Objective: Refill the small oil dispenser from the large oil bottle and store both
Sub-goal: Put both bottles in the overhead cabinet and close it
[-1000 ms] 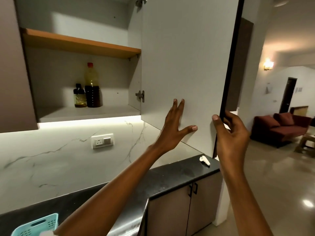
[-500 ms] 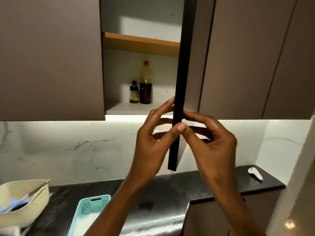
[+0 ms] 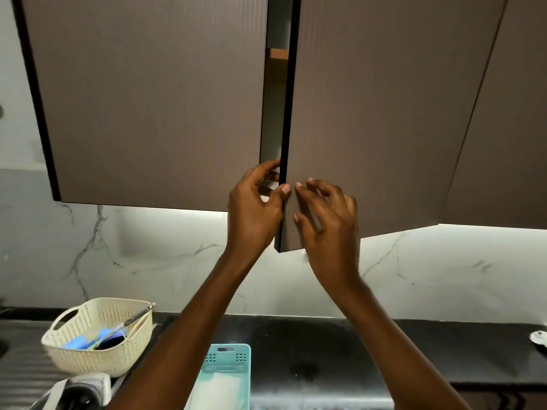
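Left grip: narrow, holding the free edge of the cabinet door. The thumb lies on the door's dark front edge; the fingers curl behind it into the gap.

Right grip: holding nothing. Its fingers are loosely bent, with the fingertips on the door's outer face, just beside the same edge. The two grips sit on either side of that edge, near the door's lower corner, close together but apart.

Door position: ajar, its free edge standing out from the neighbouring door. The slit between them shows only a strip of pale inner wall and the end of an orange shelf.

Small oil dispenser and large oil bottle: neither shows. Position relative to the grips cannot be told.

Below the grips:
- Black bench, against a marbled white wall lit from under the cabinets.
- Teal slotted tray at the bench's front edge, between the forearms.
- Cream perforated basket towards the bench's left end, with blue items and a long utensil inside.
- Small white object at the bench's right end, too cropped to identify.
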